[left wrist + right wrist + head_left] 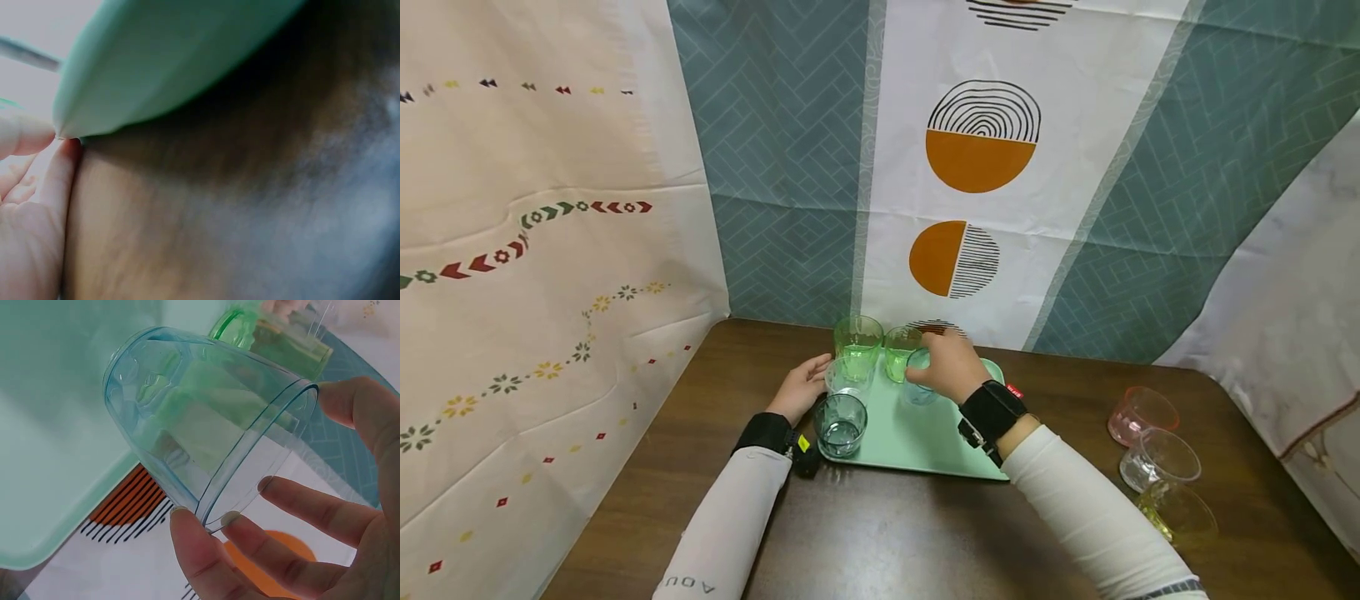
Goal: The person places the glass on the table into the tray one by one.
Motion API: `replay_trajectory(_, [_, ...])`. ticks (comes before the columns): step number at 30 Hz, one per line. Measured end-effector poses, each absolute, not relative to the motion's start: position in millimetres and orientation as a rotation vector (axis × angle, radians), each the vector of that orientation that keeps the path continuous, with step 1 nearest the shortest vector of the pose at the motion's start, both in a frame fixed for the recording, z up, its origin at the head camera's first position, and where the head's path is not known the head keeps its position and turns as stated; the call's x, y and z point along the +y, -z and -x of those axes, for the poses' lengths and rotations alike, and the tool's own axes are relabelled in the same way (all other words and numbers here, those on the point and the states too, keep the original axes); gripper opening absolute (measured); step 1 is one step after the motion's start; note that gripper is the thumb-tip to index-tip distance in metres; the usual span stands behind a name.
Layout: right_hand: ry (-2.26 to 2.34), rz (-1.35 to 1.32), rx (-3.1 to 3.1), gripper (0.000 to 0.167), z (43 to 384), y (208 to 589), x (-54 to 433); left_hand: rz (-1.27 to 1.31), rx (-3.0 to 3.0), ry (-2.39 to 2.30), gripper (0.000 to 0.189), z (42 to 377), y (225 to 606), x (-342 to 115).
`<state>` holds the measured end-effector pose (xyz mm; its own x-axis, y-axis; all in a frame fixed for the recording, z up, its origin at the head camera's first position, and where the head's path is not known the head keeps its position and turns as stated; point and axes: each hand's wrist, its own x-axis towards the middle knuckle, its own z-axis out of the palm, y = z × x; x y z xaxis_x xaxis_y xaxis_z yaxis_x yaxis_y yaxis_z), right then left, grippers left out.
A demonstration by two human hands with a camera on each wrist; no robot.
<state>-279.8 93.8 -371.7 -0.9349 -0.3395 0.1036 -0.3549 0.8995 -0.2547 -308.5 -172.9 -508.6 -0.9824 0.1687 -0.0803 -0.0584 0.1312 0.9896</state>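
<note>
My right hand holds a light blue clear tumbler by its rim, thumb and fingers spread around the mouth. In the head view this tumbler is over the back part of a mint-green tray. My left hand is at the tray's left edge, its fingertips touching the rim in the left wrist view. On the tray's left side are a large green tumbler, a clear tumbler and a dark grey tumbler. A smaller green tumbler stands at the back, just left of the blue one.
At the table's right side stand a pink tumbler, a clear tumbler and a yellow tumbler in a row. A patterned cloth hangs right behind the wooden table. Another cloth hangs along the left side.
</note>
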Motion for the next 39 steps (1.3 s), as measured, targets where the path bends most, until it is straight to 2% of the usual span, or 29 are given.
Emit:
replay_trajectory(5, [-0.431, -0.554, -3.026, 0.052, 278, 375, 84, -0.102, 2.198, -1.98, 0.058, 308, 511, -174])
replay_trajectory(26, [-0.405, -0.496, -3.077, 0.057, 271, 386, 62, -0.152, 2.195, -2.008, 0.058, 306, 509, -171])
replay_trajectory(39, [-0.337, -0.529, -3.052, 0.052, 274, 388, 56, -0.123, 2.193, -2.022, 0.057, 307, 507, -171])
